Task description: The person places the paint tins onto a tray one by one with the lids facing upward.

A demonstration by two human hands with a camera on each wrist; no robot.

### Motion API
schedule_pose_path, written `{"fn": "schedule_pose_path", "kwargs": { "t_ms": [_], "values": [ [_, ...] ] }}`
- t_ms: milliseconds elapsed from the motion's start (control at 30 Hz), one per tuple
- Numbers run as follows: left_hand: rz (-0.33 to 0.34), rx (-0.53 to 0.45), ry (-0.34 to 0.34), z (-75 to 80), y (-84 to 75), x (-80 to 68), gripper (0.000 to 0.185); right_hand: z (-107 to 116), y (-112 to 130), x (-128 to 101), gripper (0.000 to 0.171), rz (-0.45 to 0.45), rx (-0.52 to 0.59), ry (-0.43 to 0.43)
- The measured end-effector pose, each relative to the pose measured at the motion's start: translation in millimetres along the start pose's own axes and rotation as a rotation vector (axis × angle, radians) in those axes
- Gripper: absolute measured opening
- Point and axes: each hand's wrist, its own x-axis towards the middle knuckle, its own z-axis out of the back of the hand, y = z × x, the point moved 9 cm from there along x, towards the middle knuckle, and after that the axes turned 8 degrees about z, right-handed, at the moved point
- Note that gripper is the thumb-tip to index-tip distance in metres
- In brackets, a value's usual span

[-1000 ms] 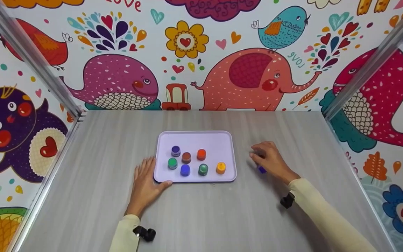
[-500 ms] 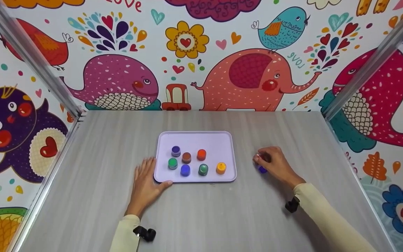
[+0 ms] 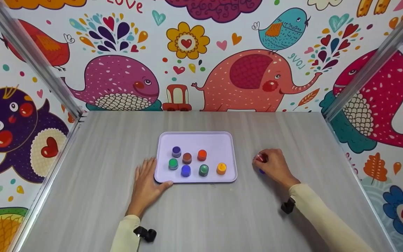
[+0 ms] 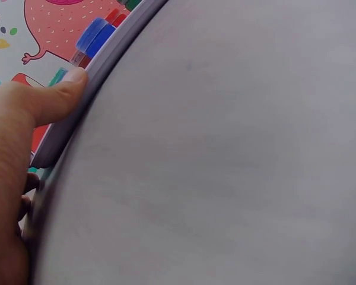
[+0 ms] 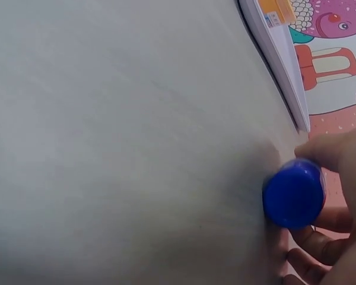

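In the head view, my left hand (image 3: 146, 187) lies at the front left corner of a lilac tray (image 3: 219, 140). Its fingers are straight along the left side. Its thumb (image 4: 65, 98) touches the rim in the left wrist view. To the right of the tray, low over the table, my right hand (image 3: 275, 167) pinches a small paint jar (image 5: 293, 193). A round blue end faces the right wrist camera, with a thin red edge behind it. Dark red (image 3: 261, 158) shows between the fingers from above; whether this is a second jar I cannot tell.
Several paint jars stand on the tray, among them a yellow jar (image 3: 221, 168), an orange-red jar (image 3: 202, 155), a brown jar (image 3: 186, 158) and a blue jar (image 3: 185, 170). Patterned walls (image 3: 128, 80) with metal posts (image 3: 359, 66) border the grey table (image 3: 201, 213).
My right hand has shifted slightly toward me, and its fingers have drawn in around the jar. More dark red shows between them, less blue below. The left hand and tray stay put.
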Motion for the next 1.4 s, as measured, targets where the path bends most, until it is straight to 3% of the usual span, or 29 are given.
{"fn": "schedule_pose_path", "kwargs": {
  "t_ms": [433, 800, 1067, 1400],
  "values": [
    [-0.003, -0.002, -0.002, 1.1, -0.8, -0.5, 0.11, -0.9, 7.9, 2.2, 0.016, 0.041, 0.096, -0.039],
    [0.01, -0.007, 0.006, 0.4, 0.4, -0.6, 0.111, -10.3, 15.1, 1.8, 0.033, -0.058, 0.175, -0.045],
    [0.009, -0.007, -0.001, 0.7, 0.2, 0.1, 0.111, -26.5, 31.7, 5.4, 0.036, -0.043, 0.305, -0.019],
    [0.023, -0.016, 0.005, 0.6, -0.1, -1.4, 0.111, -39.4, 53.6, 17.1, 0.037, 0.019, 0.359, 0.001]
  ]
}}
